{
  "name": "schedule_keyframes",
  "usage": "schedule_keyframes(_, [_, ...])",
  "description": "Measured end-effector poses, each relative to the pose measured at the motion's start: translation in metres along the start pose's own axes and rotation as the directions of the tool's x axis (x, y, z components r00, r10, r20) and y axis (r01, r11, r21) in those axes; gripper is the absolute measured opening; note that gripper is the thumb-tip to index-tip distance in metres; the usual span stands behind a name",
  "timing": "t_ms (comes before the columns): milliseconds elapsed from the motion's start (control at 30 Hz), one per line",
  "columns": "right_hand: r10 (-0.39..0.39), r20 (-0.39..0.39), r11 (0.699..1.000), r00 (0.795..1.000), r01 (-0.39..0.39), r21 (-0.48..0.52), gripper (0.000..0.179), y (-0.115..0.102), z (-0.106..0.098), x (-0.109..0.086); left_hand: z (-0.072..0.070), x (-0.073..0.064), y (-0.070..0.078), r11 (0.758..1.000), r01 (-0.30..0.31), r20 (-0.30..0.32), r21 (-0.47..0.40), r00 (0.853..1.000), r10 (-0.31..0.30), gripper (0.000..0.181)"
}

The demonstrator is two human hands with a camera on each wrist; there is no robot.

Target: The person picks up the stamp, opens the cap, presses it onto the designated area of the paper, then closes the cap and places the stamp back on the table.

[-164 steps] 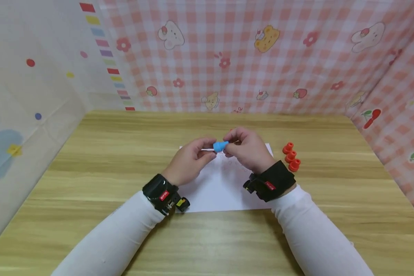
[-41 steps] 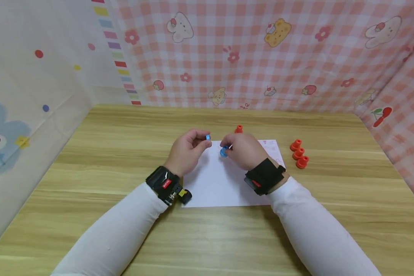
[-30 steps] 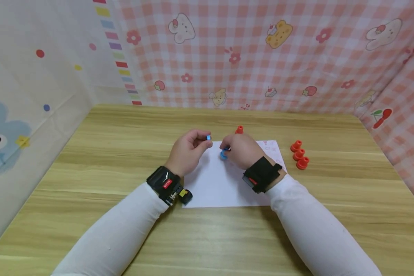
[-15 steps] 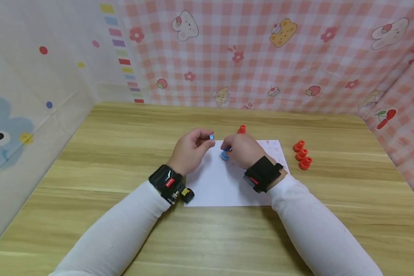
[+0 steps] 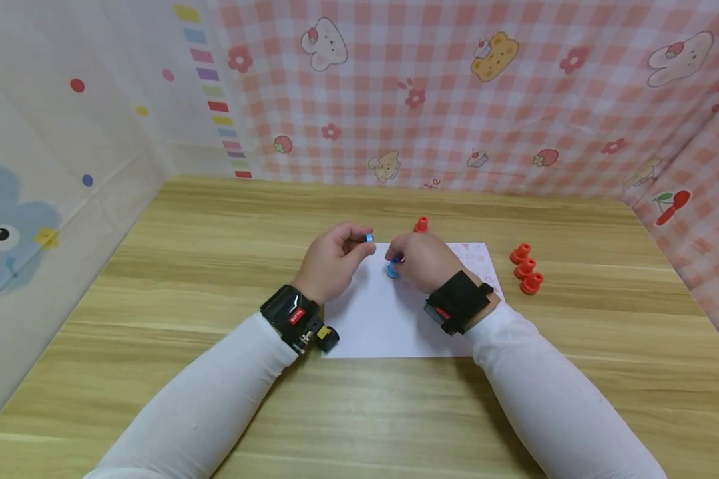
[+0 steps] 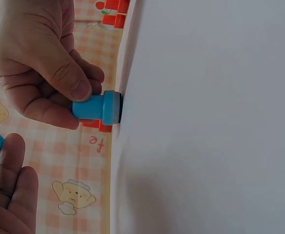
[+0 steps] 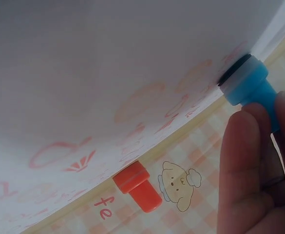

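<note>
My right hand pinches a blue toy stamp by its narrow handle, wide end down over the white paper. Seen from the left wrist, the dark face of the stamp is at the paper's surface; whether it presses firmly I cannot tell. Between the thumb and fingertips of my left hand is a small blue cap, raised near the paper's back left corner. The right wrist view shows red printed marks on the paper beside the stamp.
One red stamp stands just behind the paper. Three more red stamps stand in a row right of it on the wooden table. A checked cloth hangs along the table's back edge.
Several seconds ago both hands held the capped stamp together. Since then the cap has come off into my left hand, and my right hand has lowered the stamp to the paper. Lately both stay nearly still.
</note>
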State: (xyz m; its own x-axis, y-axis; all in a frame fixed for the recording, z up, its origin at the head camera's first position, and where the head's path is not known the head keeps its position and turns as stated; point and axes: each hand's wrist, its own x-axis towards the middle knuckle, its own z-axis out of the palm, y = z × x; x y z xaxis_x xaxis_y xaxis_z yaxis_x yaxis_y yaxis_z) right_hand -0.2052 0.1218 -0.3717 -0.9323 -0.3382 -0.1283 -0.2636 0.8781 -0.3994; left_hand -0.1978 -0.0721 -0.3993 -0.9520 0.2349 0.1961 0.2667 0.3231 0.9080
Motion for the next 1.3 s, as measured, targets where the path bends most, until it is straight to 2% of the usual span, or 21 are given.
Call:
schedule_keyframes(500, [0.028, 0.024, 0.999, 0.999, -0.028, -0.019, 0.018, -0.0024, -0.0015, -0.0014, 0.0007, -0.0003, 0.0025, 1.0, 0.005, 0.008, 0.006, 1.0, -0.005, 0.024])
schedule_keyframes(900, [0.01, 0.035, 0.999, 0.999, -0.008, -0.051, 0.018, -0.0066, -0.0038, -0.0007, -0.0009, -0.0008, 0.0023, 1.0, 0.017, 0.006, 0.017, 1.0, -0.017, 0.026])
schedule_keyframes(1300, [0.023, 0.031, 0.999, 0.999, -0.022, -0.038, 0.018, -0.0053, -0.0022, 0.0015, 0.0, 0.0, 0.0005, 1.0, 0.018, 0.004, 0.01, 1.0, -0.018, 0.025])
